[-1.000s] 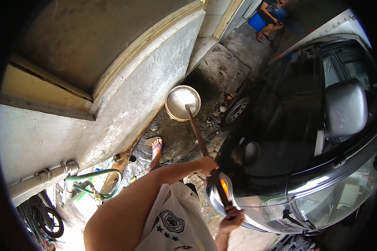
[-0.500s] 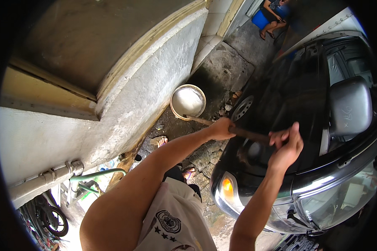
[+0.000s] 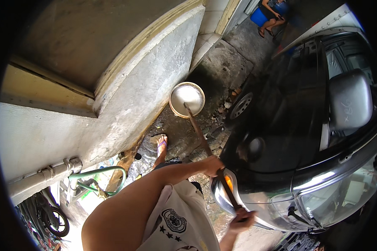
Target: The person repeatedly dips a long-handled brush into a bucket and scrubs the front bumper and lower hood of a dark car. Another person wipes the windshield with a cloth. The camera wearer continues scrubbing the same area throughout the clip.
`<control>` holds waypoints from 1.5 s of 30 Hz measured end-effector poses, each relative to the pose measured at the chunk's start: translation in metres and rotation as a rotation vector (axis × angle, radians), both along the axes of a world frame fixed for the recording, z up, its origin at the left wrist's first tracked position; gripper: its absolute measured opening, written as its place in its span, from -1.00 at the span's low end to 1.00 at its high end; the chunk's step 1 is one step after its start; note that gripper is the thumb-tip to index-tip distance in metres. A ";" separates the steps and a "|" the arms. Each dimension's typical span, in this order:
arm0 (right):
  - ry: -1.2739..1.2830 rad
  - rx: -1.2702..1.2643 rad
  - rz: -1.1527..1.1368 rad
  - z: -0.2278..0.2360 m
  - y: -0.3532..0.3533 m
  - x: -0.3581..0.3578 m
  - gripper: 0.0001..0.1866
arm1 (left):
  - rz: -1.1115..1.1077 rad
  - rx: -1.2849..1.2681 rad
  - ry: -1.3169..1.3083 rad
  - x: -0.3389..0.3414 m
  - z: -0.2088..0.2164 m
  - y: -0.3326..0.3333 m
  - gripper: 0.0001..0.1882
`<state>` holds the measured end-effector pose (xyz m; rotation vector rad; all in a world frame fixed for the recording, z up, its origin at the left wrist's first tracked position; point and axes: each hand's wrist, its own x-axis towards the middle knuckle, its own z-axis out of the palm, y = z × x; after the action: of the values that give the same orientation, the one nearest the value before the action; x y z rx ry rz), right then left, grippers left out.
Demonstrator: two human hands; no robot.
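Note:
A long brown pole (image 3: 202, 140) runs slantwise from a round bucket (image 3: 176, 112) down toward my body; whether it is wood or rusty metal I cannot tell. Its far end dips into the whitish, cloudy contents (image 3: 182, 94) of the bucket. My left hand (image 3: 213, 166) is closed around the pole at its lower middle, close to the headlight of a black vehicle. Lower down, my right hand (image 3: 241, 220) grips the near end, somewhat smeared by motion.
On the right stands the black vehicle (image 3: 280, 125) with a grey side mirror (image 3: 351, 102). A rough white wall (image 3: 142, 83) rises at left. A green hose (image 3: 119, 169) and a motorbike (image 3: 56, 221) are lower left. Someone sits on a blue seat (image 3: 259, 17) at the back.
Both hands have come down and nearer my body, turning the pole steeper. Its far end has shifted from the bucket's near rim toward the middle. My right hand's raised fingers have closed on the pole.

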<state>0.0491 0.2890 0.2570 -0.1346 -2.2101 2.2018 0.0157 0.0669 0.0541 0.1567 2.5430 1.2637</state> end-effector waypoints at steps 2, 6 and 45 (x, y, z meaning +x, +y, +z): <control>0.218 -0.038 0.180 0.064 -0.012 -0.064 -0.52 | 0.161 0.062 0.215 -0.034 0.052 -0.007 -0.76; 0.192 -0.278 0.283 0.169 -0.100 -0.167 -0.55 | 0.292 0.069 0.266 -0.096 0.126 -0.052 -0.59; 0.286 -0.089 0.421 0.058 -0.186 -0.113 -0.51 | 0.547 0.199 0.368 -0.035 -0.005 -0.109 -0.80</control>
<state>-0.0644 0.1033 0.3149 0.6604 -2.1305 2.3237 -0.0190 -0.0425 0.0490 -0.3190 2.8779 1.8357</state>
